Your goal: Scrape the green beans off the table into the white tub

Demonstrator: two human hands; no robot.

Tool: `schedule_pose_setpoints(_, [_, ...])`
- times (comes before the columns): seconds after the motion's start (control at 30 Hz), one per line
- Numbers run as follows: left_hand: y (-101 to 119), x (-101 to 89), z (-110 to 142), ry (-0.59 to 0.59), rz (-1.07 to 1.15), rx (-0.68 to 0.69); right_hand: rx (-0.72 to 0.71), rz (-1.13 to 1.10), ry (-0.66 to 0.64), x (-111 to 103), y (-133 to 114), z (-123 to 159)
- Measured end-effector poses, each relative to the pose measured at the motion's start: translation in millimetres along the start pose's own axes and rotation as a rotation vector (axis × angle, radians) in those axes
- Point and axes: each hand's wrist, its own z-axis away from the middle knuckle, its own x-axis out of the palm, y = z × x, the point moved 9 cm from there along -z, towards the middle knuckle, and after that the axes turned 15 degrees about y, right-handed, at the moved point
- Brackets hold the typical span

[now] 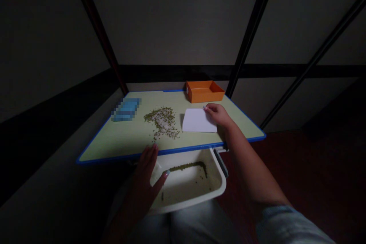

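Observation:
My right hand pinches the right edge of a white card or sheet of stiff paper, tilted up at the right of the table. Left of the card lies a loose heap of small green and whitish grains, too small to name surely. My left hand has its fingers spread at the table's front edge, over the left side of a white tub, and holds nothing. Inside the tub, green grains form a line along the far side, with a few scattered near it.
The yellow-green table has a raised blue rim. An orange open box stands at its back right. A blurred blue item lies at the back left. Panelled walls rise close behind the table. The tub rests at my lap.

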Motion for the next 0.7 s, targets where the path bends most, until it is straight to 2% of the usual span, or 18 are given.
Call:
schedule_pose_setpoints(0.17, [0,0.4,0,-0.005,0.001,0.004,-0.015,-0.002,-0.026,2,-5,2])
schedule_pose_setpoints(0.43, [-2,0.6,1,-0.005,0.012,0.0,0.05,-0.134,-0.024,5,7,1])
schedule_pose_setpoints(0.7, [-1,-0.8,0,0.01,0.008,0.002,0.068,-0.107,-0.006,1,1,2])
